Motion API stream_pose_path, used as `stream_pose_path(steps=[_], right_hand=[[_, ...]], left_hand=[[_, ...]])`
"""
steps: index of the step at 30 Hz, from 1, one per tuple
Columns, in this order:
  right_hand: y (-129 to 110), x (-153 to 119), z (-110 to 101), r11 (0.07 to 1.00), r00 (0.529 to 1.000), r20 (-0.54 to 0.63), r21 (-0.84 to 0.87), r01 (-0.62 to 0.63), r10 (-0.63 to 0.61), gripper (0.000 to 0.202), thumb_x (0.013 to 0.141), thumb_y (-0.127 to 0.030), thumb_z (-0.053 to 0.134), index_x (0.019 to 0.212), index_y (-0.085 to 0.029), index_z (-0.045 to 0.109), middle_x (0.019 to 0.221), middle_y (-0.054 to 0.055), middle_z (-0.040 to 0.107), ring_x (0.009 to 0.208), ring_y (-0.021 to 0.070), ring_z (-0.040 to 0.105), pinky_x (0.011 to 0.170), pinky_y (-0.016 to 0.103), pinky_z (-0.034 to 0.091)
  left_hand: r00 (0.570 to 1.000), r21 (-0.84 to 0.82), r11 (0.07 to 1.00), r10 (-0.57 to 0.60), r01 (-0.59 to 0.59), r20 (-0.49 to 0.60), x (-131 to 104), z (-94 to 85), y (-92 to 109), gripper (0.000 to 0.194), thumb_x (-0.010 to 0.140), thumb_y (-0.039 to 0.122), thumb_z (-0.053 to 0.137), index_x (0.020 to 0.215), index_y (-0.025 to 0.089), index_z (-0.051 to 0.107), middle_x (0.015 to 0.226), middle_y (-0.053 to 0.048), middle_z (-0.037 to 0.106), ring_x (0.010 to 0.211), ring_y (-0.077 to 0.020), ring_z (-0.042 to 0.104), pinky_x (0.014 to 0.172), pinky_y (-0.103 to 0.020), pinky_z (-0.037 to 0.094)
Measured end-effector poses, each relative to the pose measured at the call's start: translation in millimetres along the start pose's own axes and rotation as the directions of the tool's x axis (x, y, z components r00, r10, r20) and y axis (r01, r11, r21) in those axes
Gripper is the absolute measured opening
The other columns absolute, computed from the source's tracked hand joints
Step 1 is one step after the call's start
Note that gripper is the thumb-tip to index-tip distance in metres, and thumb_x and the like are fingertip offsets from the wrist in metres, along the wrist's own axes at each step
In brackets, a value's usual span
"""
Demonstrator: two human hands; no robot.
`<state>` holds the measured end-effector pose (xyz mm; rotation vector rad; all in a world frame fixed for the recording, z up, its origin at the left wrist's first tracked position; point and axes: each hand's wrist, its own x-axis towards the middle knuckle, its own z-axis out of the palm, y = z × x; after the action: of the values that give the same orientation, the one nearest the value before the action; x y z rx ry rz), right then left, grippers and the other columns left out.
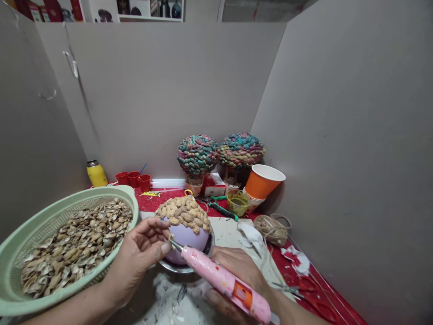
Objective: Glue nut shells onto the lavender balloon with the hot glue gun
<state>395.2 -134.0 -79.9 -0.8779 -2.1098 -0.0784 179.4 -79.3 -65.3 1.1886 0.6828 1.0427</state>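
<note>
1. Nearest the camera, at the lower centre, the pink glue gun (209, 268) sat firmly wrapped in the right hand (240, 268), its nozzle angled up-left, seemingly so that the tip met the other hand's work.
2. Just beyond the tip, the left hand (140, 246) made a narrow pinch on what looked like a small shell piece (171, 238), too small to make out well; whether the nozzle touched it, I could not tell.
3. At the lower left, the green basket (133, 203) of loose peanut shells (77, 243) stood beside the left forearm, probably for short reaches; its rim limited leftward room.
4. Behind the fingers, the lilac ball (189, 237) rested in the metal bowl (211, 246), which likely kept it from rolling. Peanut shells covered its top, while the visible lower side was bare.
5. Right of centre, the pale board (223, 228) gave some open room, bounded by twine (274, 225) and red-handled scissors (296, 290).
6. Farther back, pliers (225, 211), a yellow cup (237, 203) and an orange cup (260, 185) crowded the centre right.
7. Two colourful domed ornaments (198, 155) stood near the grey partition (162, 90), which closed off the far edge.
</note>
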Motion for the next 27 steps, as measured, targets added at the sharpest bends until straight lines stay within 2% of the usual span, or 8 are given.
stream_pose_path(steps=[6,15,27], right_hand=[[2.2,1.4,3.9,0.998,0.996,-0.075,-0.015,0.055,-0.056,0.023,0.088,-0.027,0.045,0.071,-0.024,0.029,0.055,-0.007,0.036,0.043,0.0111,0.035,0.042,0.025,0.027],[-3.3,2.2,-3.5,0.998,1.0,0.012,0.058,0.015,-0.015,0.02,0.092,-0.028,0.043,0.076,-0.024,0.031,0.062,-0.005,0.04,0.05,0.0128,0.039,0.048,0.026,0.03],[-2.8,3.6,-2.5,0.996,1.0,-0.005,0.087,-0.003,0.003,0.022,0.093,-0.028,0.042,0.074,-0.023,0.032,0.062,-0.005,0.041,0.05,0.0124,0.038,0.048,0.026,0.029]], left_hand=[[1.0,0.016,1.0,0.009,-0.009,0.004,-1.9,0.8,0.6,0.028,0.075,0.022,0.076,0.1,0.021,0.062,0.088,-0.001,0.065,0.082,-0.0136,0.058,0.077,-0.025,0.047],[1.0,0.024,1.0,0.004,-0.004,0.0,-2.2,-0.2,-2.0,0.028,0.075,0.02,0.076,0.1,0.021,0.063,0.089,-0.002,0.064,0.084,-0.0141,0.059,0.078,-0.024,0.048],[0.999,0.017,0.999,0.031,-0.031,-0.021,-2.2,-1.3,-2.1,0.03,0.075,0.017,0.075,0.101,0.022,0.062,0.091,-0.002,0.065,0.085,-0.0134,0.06,0.08,-0.023,0.049]])
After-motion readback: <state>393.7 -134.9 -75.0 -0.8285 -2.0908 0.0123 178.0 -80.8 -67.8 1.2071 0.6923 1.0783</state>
